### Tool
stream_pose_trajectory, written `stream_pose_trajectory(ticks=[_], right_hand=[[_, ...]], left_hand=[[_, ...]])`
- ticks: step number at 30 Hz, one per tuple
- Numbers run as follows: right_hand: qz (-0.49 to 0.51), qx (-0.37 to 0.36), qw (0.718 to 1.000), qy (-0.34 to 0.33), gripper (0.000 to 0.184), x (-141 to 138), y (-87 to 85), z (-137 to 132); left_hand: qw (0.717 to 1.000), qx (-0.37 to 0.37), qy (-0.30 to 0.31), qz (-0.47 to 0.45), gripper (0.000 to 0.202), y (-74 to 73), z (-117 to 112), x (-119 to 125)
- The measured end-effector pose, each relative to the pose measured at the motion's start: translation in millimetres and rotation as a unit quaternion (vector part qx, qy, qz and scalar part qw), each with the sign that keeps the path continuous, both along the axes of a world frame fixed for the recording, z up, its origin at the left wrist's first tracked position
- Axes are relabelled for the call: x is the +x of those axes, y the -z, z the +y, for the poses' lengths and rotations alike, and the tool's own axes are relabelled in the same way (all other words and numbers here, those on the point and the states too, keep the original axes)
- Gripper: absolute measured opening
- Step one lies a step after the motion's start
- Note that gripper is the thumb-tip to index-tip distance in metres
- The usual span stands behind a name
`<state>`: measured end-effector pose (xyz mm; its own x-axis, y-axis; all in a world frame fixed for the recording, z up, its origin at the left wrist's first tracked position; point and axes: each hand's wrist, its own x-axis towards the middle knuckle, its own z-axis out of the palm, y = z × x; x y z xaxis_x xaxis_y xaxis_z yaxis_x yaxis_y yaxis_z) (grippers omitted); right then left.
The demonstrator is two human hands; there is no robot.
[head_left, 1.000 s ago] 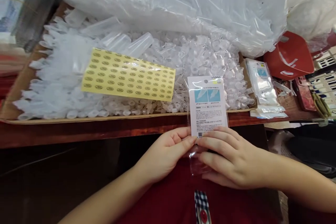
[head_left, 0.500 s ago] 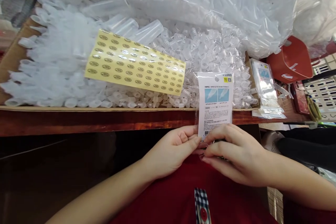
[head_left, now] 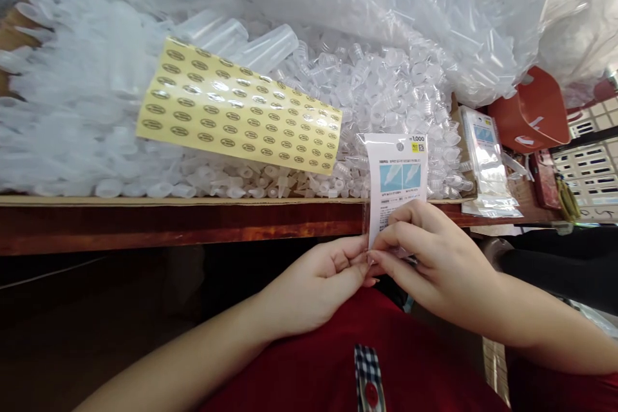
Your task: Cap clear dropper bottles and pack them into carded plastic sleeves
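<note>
A clear plastic packet with a white printed card (head_left: 398,174) stands upright between my hands, in front of the box's near edge. My left hand (head_left: 333,273) pinches its lower left corner between thumb and fingers. My right hand (head_left: 429,257) is closed at the packet's lower part, with thumb and fingertips meeting beside the left thumb. The fingers hide the bottom of the card. Just beyond, a yellow sheet of small oval stickers (head_left: 232,117) lies over the loose plastic pieces.
A cardboard box (head_left: 168,201) holds many translucent nozzles (head_left: 72,109) and clear caps (head_left: 386,87). A large plastic bag (head_left: 434,6) of clear parts lies behind. Finished-looking packets (head_left: 483,135) are stacked at right beside a red-brown bin (head_left: 531,112). The wooden table edge (head_left: 193,225) runs in front.
My right hand has moved up and left over the card, its fingertips now touching my left thumb. The packet stays nearly in place, and the view has shifted slightly.
</note>
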<state>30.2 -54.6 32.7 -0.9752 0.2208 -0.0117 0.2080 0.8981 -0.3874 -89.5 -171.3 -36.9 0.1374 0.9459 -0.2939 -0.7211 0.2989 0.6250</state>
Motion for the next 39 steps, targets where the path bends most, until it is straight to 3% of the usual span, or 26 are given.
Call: stream_pose_trajectory(ticks=[13, 20, 33, 39], right_hand=[[-0.009, 0.044, 0.999, -0.003, 0.014, -4.2, 0.6, -1.8], [0.014, 0.041, 0.999, 0.012, 0.013, -3.9, 3.2, -1.7], [0.038, 0.005, 0.997, 0.072, 0.008, -1.5, 6.4, -2.0], [0.035, 0.003, 0.997, 0.067, 0.011, -3.7, 5.8, -1.0]], left_hand=[[0.997, -0.009, -0.006, -0.072, 0.024, 5.0, -3.2, 0.2], [0.999, 0.028, -0.007, 0.041, 0.021, 0.4, -0.3, 1.1], [0.997, 0.034, -0.012, 0.07, 0.024, -0.2, -2.0, 1.3], [0.996, 0.046, -0.005, 0.072, 0.026, 2.1, -2.3, 0.9]])
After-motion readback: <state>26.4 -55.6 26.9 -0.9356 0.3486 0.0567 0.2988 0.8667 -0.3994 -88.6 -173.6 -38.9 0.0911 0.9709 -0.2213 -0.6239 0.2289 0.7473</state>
